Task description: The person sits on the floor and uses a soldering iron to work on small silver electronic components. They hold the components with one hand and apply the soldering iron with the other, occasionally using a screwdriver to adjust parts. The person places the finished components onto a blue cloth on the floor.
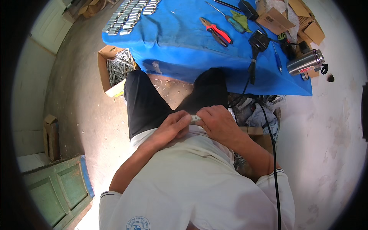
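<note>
Fingers (pixel 207 114): left hand (pixel 174 125) and right hand (pixel 219 122) both pinching small pale piece (pixel 196 118).
Piece position: between hands, at lap (pixel 148 118), short of blue-covered tabletop (pixel 172 35).
Drop risk: slackened pinch could, in judgement, lose it to floor (pixel 96 119).

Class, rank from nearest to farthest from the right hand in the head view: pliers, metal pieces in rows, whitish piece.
1. Whitish piece: between right hand and left hand
2. Pliers: ahead, on blue table
3. Metal pieces in rows: table's far left
</note>
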The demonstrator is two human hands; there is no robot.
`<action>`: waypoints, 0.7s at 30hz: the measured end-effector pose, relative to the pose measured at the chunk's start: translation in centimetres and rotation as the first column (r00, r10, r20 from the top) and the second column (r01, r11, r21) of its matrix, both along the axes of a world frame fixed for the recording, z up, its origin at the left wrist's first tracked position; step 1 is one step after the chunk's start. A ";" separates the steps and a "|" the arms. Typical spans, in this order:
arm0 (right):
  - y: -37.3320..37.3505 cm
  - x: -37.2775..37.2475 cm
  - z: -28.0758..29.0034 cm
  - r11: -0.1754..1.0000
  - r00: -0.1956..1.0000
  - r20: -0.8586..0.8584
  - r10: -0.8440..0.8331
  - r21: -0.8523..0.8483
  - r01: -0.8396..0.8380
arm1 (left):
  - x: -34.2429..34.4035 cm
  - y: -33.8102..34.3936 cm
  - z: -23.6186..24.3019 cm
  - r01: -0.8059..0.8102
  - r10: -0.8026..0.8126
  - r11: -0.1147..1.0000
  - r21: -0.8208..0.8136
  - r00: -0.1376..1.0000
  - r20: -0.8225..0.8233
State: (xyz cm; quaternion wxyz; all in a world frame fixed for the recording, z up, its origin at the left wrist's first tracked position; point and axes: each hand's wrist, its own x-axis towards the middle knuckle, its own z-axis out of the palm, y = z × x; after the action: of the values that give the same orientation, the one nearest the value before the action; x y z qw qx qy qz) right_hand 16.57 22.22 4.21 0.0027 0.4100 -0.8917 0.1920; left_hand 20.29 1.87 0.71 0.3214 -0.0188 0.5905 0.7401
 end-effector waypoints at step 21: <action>-0.4 1.4 -0.6 0.991 0.993 -0.048 -0.111 0.072 0.114 | -0.3 0.6 1.4 -0.024 0.023 0.990 -0.136 1.000 -0.010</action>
State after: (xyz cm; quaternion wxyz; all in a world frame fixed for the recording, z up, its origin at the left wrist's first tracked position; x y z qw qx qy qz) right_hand 17.99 21.84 3.62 0.0176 0.3629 -0.9197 0.1491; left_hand 20.01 2.43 2.14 0.3081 -0.0445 0.6408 0.7018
